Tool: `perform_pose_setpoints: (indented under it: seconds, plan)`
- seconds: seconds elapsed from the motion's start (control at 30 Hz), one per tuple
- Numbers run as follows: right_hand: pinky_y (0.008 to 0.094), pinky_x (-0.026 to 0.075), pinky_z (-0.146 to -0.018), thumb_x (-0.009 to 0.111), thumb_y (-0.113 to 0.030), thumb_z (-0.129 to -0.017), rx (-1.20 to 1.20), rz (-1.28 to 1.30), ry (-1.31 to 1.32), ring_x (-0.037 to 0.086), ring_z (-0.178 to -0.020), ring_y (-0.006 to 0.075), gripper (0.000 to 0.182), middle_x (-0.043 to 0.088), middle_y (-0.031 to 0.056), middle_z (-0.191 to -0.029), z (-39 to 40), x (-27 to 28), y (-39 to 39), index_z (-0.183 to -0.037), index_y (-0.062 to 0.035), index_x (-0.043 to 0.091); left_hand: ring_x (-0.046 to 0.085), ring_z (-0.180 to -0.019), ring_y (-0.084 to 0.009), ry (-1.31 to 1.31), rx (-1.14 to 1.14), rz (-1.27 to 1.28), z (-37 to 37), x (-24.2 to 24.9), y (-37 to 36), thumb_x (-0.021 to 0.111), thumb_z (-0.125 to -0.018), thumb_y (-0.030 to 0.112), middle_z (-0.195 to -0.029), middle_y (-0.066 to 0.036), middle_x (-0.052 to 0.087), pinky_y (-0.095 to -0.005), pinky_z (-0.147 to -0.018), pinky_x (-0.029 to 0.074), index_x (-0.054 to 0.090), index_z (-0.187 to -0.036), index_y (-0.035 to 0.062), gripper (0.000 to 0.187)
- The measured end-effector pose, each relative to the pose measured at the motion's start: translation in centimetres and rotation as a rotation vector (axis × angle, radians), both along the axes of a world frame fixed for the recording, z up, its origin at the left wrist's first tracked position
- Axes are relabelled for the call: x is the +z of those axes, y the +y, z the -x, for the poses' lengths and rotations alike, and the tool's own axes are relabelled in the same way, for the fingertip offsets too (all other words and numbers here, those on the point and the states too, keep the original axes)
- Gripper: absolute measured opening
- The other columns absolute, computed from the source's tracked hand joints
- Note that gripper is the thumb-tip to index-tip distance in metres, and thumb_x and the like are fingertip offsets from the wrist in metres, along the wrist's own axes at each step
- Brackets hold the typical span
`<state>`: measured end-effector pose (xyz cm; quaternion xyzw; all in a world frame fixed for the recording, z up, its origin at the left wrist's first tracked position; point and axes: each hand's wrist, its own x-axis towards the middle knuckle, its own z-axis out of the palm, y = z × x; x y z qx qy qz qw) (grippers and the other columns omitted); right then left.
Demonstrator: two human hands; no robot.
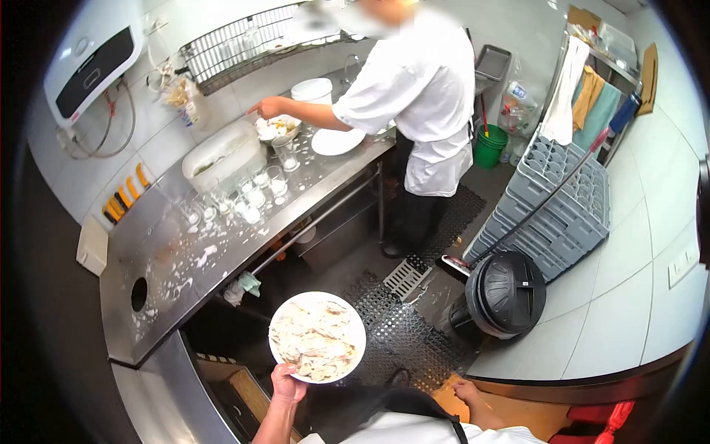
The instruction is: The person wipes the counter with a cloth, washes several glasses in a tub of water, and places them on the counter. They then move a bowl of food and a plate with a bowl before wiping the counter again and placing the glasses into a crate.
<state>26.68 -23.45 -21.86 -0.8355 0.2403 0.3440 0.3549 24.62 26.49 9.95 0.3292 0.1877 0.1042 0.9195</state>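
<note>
My left hand is closed on the near rim of a round white bowl, its thumb over the edge. Pale, shredded or sliced food covers the inside; I cannot make out its kind. At the lower right, my right hand is beside an orange-brown surface. Its fingers look curled, and what they hold, if anything, is hidden. The bowl is in front of my body, above the dark floor mat.
A co-worker in white stands at the steel counter, an arm stretched over glasses, a plastic tub and a white plate. A black bin, grey glass racks and a long-handled brush line the right.
</note>
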Motion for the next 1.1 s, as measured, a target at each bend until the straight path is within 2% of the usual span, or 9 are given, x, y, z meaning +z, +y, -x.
perform_pose_setpoints:
  seconds: [0.13,0.23,0.37,0.47,0.63,1.1]
  plan:
    - [0.0328,0.054,-0.063,0.066,-0.019,-0.091,-0.264,-0.097,0.034,0.065,-0.071,0.0184,0.019,0.065,0.0075,-0.080,-0.9,1.3,-0.9,-0.094,0.0001,0.065,0.058,-0.121,-0.0341,0.045,-0.124,-0.024,-3.5,0.1,-1.1,0.061,-0.062,0.015,-0.134,-0.018,0.058,-0.0451,-0.106,0.046,0.044,-0.139,-0.0053,0.081]
    - [0.0318,0.053,-0.059,0.065,-0.018,-0.092,-0.378,-0.141,-0.095,0.064,-0.068,0.0183,0.018,0.064,0.0077,-0.078,0.6,0.7,-0.9,-0.091,-0.0002,0.064,0.058,-0.121,-0.0328,0.034,-0.222,-0.025,-6.3,-1.5,-0.8,0.062,-0.064,0.015,-0.134,-0.018,0.058,-0.0451,-0.107,0.045,0.043,-0.140,-0.0050,0.081]
    - [0.0310,0.051,-0.057,0.061,-0.015,-0.091,-0.619,-0.141,-0.089,0.061,-0.062,0.0182,0.014,0.063,0.0074,-0.075,2.7,2.4,1.2,-0.090,-0.0013,0.063,0.057,-0.123,-0.0318,-0.006,-0.416,0.026,-11.5,-2.1,-0.4,0.064,-0.067,0.014,-0.136,-0.018,0.057,-0.0441,-0.108,0.044,0.041,-0.141,-0.0042,0.080]
    - [0.0315,0.049,-0.057,0.057,-0.007,-0.086,-0.774,-0.157,-0.102,0.059,-0.061,0.0167,0.011,0.065,0.0066,-0.077,9.3,-1.4,2.3,-0.092,-0.0031,0.066,0.057,-0.124,-0.0306,-0.013,-0.568,0.009,-14.7,-2.5,0.3,0.063,-0.068,0.013,-0.136,-0.018,0.056,-0.0426,-0.108,0.044,0.041,-0.142,-0.0043,0.079]
    - [0.0318,0.049,-0.057,0.058,-0.008,-0.086,-0.800,-0.060,-0.058,0.060,-0.061,0.0167,0.010,0.065,0.0066,-0.075,15.1,-1.5,8.4,-0.091,-0.0032,0.066,0.059,-0.122,-0.0285,-0.051,-0.727,0.002,-19.5,-2.6,1.2,0.061,-0.069,0.009,-0.133,-0.017,0.059,-0.0402,-0.107,0.045,0.044,-0.139,-0.0061,0.074]
    - [0.0325,0.048,-0.055,0.060,-0.011,-0.086,-0.934,-0.001,-0.086,0.060,-0.061,0.0165,0.010,0.065,0.0067,-0.071,16.9,2.2,20.1,-0.087,-0.0035,0.066,0.061,-0.117,-0.0260,0.011,-1.178,0.105,-25.3,-5.4,2.6,0.060,-0.075,0.007,-0.129,-0.019,0.061,-0.0386,-0.105,0.046,0.048,-0.135,-0.0074,0.063]
